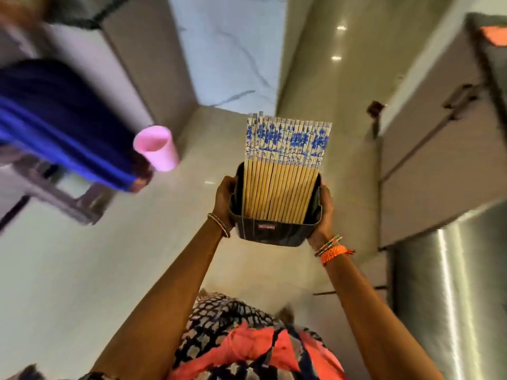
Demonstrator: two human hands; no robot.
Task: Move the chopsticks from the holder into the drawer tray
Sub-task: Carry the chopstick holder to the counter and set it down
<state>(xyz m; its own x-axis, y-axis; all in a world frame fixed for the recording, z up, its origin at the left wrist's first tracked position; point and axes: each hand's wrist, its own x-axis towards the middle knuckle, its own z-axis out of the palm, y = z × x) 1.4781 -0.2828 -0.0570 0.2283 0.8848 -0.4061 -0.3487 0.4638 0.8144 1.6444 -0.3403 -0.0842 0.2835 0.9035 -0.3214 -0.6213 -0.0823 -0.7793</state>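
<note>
A dark rectangular holder (277,233) is held up in front of me over the floor. Several wooden chopsticks (282,171) with blue-and-white patterned tops stand packed in it, sticking out past its far rim. My left hand (225,200) grips the holder's left wall. My right hand (323,212) grips its right wall. No drawer or tray is visible.
Another person in blue (55,127) at the left holds a pink cup (157,148). Grey cabinet fronts with dark handles (439,149) line the right side, with a steel appliance (450,297) nearer me. Pale glossy floor tiles (109,270) lie below.
</note>
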